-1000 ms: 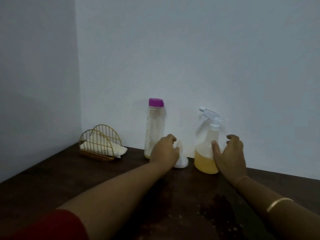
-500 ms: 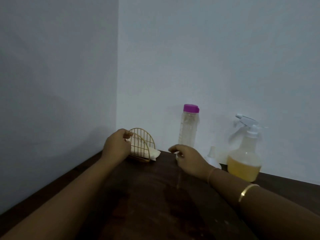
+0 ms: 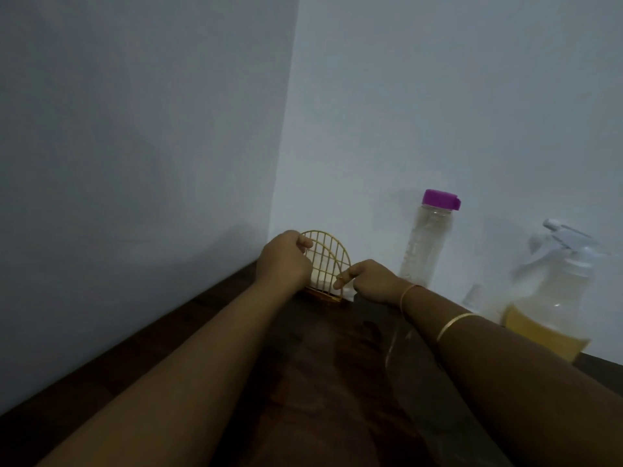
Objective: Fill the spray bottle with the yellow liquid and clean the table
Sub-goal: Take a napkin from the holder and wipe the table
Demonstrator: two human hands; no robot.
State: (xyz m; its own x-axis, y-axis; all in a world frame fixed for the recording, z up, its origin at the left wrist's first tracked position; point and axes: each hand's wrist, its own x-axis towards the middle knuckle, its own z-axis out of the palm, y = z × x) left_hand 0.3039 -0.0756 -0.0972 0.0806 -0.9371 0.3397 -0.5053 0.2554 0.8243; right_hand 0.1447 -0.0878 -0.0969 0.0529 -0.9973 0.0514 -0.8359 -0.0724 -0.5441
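The spray bottle (image 3: 553, 308), part-full of yellow liquid, stands at three o'clock on the tabletop (image 3: 320, 382). Filling seems done, and fetching a napkin (image 3: 318, 276) is in hand. At twelve, the left grip (image 3: 281, 261) curls round the wire holder (image 3: 328, 257), steadying it. The right grip (image 3: 371, 281) reaches its lower edge, hold unclear, needing a clean pinch.

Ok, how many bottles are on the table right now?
2. The purple-capped bottle stands at the back; the spray bottle, part-filled with yellow liquid, is to its right. More could sit beyond the right edge.
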